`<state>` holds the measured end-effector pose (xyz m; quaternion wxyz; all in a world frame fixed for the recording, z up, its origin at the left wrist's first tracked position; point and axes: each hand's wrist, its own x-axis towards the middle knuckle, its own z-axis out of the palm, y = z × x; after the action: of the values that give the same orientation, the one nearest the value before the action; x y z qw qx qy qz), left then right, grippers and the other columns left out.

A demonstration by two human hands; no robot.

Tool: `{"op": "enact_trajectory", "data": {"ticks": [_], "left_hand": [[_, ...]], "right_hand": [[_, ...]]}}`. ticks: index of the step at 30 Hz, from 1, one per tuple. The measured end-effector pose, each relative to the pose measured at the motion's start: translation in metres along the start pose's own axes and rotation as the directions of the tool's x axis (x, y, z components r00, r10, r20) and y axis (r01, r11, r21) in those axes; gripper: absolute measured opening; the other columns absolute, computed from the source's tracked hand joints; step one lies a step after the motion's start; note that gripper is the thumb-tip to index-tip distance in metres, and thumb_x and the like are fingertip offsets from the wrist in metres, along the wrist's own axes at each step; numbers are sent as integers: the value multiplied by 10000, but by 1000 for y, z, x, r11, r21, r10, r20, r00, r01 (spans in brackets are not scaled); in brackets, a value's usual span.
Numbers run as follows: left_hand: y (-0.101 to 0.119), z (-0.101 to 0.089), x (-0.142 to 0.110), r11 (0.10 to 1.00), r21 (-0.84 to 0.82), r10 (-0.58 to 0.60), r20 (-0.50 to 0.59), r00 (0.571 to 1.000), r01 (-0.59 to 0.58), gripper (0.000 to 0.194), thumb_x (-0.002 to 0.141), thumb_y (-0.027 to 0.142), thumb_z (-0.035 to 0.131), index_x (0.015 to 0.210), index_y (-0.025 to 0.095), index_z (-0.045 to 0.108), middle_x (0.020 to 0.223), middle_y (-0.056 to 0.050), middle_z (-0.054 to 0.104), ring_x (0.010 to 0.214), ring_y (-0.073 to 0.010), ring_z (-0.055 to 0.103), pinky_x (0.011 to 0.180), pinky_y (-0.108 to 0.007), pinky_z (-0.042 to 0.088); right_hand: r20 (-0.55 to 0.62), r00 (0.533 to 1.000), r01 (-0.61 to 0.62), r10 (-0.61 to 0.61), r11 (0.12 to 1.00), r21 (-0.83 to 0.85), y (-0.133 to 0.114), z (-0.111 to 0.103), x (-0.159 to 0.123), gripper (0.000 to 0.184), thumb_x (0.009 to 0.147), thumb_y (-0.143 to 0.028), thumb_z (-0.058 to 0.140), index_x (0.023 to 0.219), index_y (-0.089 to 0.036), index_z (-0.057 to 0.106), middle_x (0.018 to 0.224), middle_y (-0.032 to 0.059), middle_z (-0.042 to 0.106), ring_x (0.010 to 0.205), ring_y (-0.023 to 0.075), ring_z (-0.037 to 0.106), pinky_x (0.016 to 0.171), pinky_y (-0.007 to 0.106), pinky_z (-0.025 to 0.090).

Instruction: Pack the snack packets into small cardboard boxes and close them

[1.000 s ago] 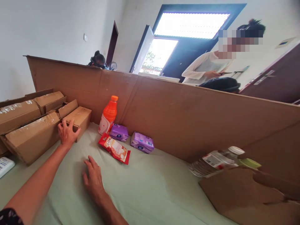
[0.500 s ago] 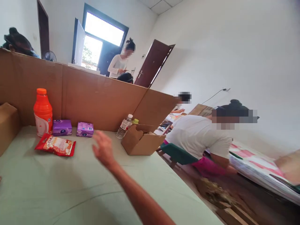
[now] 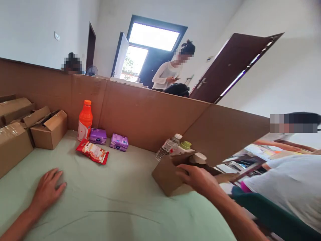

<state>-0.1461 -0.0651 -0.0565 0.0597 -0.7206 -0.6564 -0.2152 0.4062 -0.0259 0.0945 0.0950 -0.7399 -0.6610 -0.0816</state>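
My right hand [image 3: 198, 177] is at the open small cardboard box [image 3: 164, 175] on the right of the table, its fingers closed over the near upper edge. A white object [image 3: 200, 157] shows above the box's opening; I cannot tell what it is. Behind the box a clear water bottle [image 3: 168, 147] leans, with a green-capped container [image 3: 186, 145] beside it. Flat on the green cloth at left lies my left hand [image 3: 48, 189], fingers apart, holding nothing. Between the hands, farther back, lie a red snack bag [image 3: 93, 152] and two purple tissue packs [image 3: 119, 142].
An orange bottle [image 3: 85, 121] stands by the cardboard partition [image 3: 145, 113] along the table's back. Several cardboard boxes [image 3: 46, 134] crowd the left side. A seated person in a white shirt [image 3: 288, 187] is close on the right; another person [image 3: 167, 73] stands beyond the partition.
My right hand has moved from near the tissue packs to the small box at right and closed on its edge. My left hand has come into view. The camera has turned left.
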Motion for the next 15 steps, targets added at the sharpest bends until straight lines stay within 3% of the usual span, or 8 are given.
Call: {"op": "enact_trajectory", "data": {"ticks": [2, 5, 6, 8, 10, 11, 13, 15], "left_hand": [[18, 2, -19, 997, -51, 57, 9, 998, -56, 547, 854, 453, 564, 1331, 189, 606, 1382, -144, 638, 1247, -306, 619, 1038, -456, 529], [49, -2, -54, 955, -246, 171, 7, 985, -164, 830, 828, 505, 644, 1552, 240, 334, 1550, -137, 478, 1372, -313, 522, 1083, -451, 506], [58, -6, -66, 923, -336, 199, 3, 980, -186, 922, 821, 541, 663, 1588, 252, 241, 1595, -147, 411, 1413, -336, 473, 1106, -481, 485], [70, -15, -84, 850, -496, 203, 2, 979, -176, 1058, 796, 629, 686, 1615, 264, 124, 1648, -170, 295, 1472, -389, 375, 1144, -560, 425], [74, -24, -97, 806, -583, 141, 13, 990, -107, 1131, 772, 682, 694, 1621, 268, 72, 1671, -182, 225, 1500, -427, 302, 1157, -628, 371], [74, -27, -100, 791, -608, 99, 14, 995, -70, 1151, 764, 677, 708, 1622, 271, 56, 1674, -187, 212, 1504, -440, 284, 1155, -657, 351], [74, -31, -105, 772, -635, 25, 28, 999, -1, 1168, 753, 595, 754, 1621, 285, 38, 1676, -185, 207, 1503, -456, 275, 1146, -697, 327], [77, -30, -105, 759, -650, -2, 51, 999, 35, 1182, 728, 467, 795, 1620, 302, 37, 1678, -173, 207, 1502, -459, 275, 1143, -711, 318]], "right_hand": [[84, 987, 129, -135, 989, 75, -49, -6, -24, 214, 810, -268, 618, 932, -248, 793, 923, 96, 803, 821, 280, 748, 659, 312, 493], [124, 936, 274, -330, 901, 336, -131, -38, -68, 302, 865, -260, 560, 1092, -212, 754, 945, 109, 797, 871, 274, 745, 727, 335, 524], [120, 909, 299, -399, 825, 480, -154, -53, -82, 342, 877, -269, 562, 1175, -213, 721, 944, 91, 795, 883, 260, 742, 742, 333, 537], [85, 854, 278, -513, 588, 760, -184, -82, -103, 372, 935, -339, 551, 1278, -245, 659, 1027, 62, 786, 885, 211, 743, 745, 307, 564], [-37, 867, 257, -497, 383, 887, -189, -98, -110, 352, 967, -405, 553, 1283, -282, 647, 1090, 46, 772, 932, 185, 736, 798, 299, 574], [-98, 897, 260, -430, 335, 906, -183, -98, -108, 334, 967, -427, 569, 1258, -290, 659, 1113, 47, 766, 968, 185, 728, 835, 308, 570], [-178, 956, 249, -234, 324, 913, -165, -80, -92, 334, 931, -479, 628, 1198, -285, 687, 1173, 63, 746, 1047, 207, 697, 914, 350, 543], [-140, 989, 147, -45, 317, 937, -148, -40, -69, 438, 858, -582, 681, 1160, -266, 700, 1259, 92, 710, 1115, 248, 660, 977, 413, 502]]}}
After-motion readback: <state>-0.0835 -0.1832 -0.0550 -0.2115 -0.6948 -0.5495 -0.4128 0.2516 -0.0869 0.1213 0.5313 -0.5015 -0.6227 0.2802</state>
